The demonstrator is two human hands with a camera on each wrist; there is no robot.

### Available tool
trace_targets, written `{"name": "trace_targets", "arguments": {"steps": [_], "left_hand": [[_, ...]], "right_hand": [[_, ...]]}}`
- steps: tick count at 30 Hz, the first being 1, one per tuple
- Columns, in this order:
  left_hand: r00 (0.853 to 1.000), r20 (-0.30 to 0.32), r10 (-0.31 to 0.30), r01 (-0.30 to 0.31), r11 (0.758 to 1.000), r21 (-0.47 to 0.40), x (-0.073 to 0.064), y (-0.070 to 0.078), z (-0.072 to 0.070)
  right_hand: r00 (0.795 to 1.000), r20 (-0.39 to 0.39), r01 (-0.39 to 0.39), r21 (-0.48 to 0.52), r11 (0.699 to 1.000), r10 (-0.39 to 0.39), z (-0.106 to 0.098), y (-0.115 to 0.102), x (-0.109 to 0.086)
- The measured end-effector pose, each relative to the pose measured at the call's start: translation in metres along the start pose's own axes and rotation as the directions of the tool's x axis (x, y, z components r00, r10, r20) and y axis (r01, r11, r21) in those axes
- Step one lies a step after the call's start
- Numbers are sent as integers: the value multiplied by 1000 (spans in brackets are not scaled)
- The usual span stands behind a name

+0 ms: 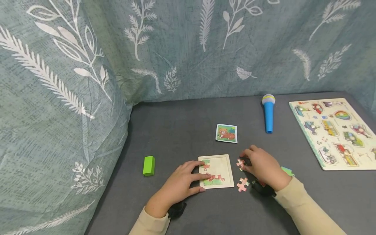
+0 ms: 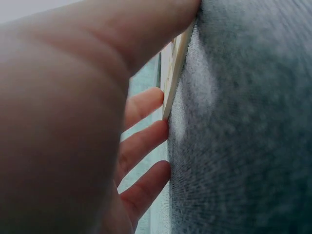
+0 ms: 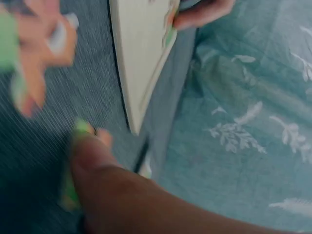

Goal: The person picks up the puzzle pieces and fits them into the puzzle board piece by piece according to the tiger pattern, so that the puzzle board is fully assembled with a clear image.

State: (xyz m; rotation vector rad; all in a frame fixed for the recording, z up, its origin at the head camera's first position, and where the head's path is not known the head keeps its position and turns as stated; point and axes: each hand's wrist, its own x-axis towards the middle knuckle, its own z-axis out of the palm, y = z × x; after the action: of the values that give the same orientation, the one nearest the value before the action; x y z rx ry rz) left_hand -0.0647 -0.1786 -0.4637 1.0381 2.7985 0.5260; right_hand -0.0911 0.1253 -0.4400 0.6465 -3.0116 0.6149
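Note:
A small square wooden puzzle tray (image 1: 220,165) lies in the middle of the table in the head view. Along its left side and near edge sit several joined pieces, among them a green and pink puzzle piece (image 1: 217,181). My left hand (image 1: 178,185) rests on the tray's left side with fingers spread over the edge. Just right of the tray, my right hand (image 1: 264,168) pinches a pink puzzle piece (image 1: 240,162) between thumb and fingers. Below it lies a loose puzzle piece (image 1: 242,184), which appears large and blurred in the right wrist view. More pieces are partly hidden under the right wrist.
Behind the tray lies a small picture card (image 1: 226,134) with an animal on it. A blue toy microphone (image 1: 268,114) is farther back. At the right is a large wooden picture board (image 1: 333,138), and at the left a green block (image 1: 148,165). Patterned curtain (image 1: 188,52) surrounds the table.

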Motion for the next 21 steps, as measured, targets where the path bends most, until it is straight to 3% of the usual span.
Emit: {"name": "trace_targets", "arguments": {"steps": [4, 12, 18, 21], "left_hand": [[1000, 1, -15, 15, 1000, 1, -1, 0, 1], [1000, 28, 3, -3, 1000, 7, 1, 0, 1], [999, 52, 1, 1, 999, -37, 0, -2, -1], [999, 51, 18, -15, 998, -58, 0, -5, -3]], "right_hand": [[994, 107, -21, 183, 983, 1, 1, 11, 2], [995, 96, -31, 407, 913, -9, -1, -2, 15], [995, 102, -73, 546, 835, 21, 7, -21, 28], [996, 86, -67, 551, 832, 23, 16, -31, 34]]}}
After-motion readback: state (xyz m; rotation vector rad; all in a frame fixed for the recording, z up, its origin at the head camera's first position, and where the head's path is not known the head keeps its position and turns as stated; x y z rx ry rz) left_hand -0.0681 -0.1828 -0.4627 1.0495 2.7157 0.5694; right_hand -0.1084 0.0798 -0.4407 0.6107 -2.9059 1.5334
